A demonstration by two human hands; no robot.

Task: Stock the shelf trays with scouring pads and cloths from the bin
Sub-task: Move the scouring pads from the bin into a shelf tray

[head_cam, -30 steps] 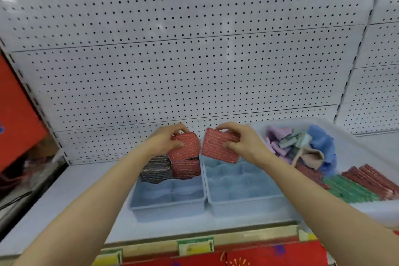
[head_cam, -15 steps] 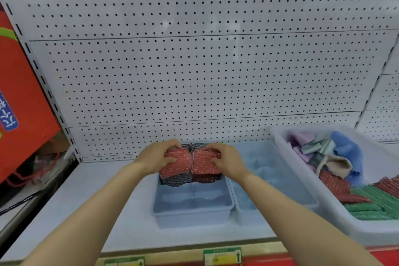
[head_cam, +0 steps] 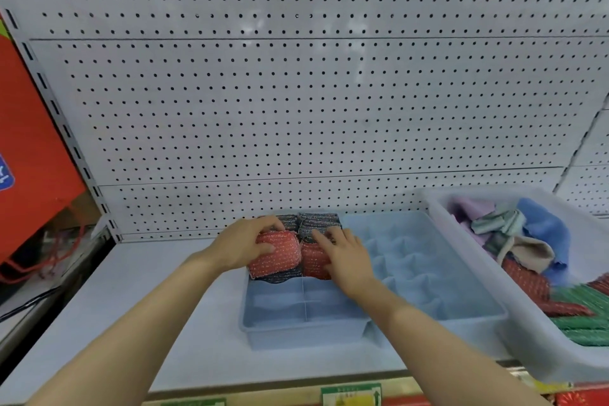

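Two red pads (head_cam: 280, 249) in left tray (head_cam: 296, 330), left hand (head_cam: 242, 245) gripping one, right hand (head_cam: 346, 257) flat

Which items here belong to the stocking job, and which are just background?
Job: left hand gripping red pad; right hand on second red pad; left tray; right tray; supply bin.
Background: pegboard; red sign.

Two hands: a left hand (head_cam: 242, 245) and a right hand (head_cam: 346, 259). Two blue trays stand on the shelf, a left tray (head_cam: 296, 330) and a right tray (head_cam: 438, 303). One white bin (head_cam: 540, 353). Two red scouring pads (head_cam: 283, 252) show under the hands. Dark pads (head_cam: 318, 222) behind them, and the bin's cloths (head_cam: 514, 234), are too bunched to count.
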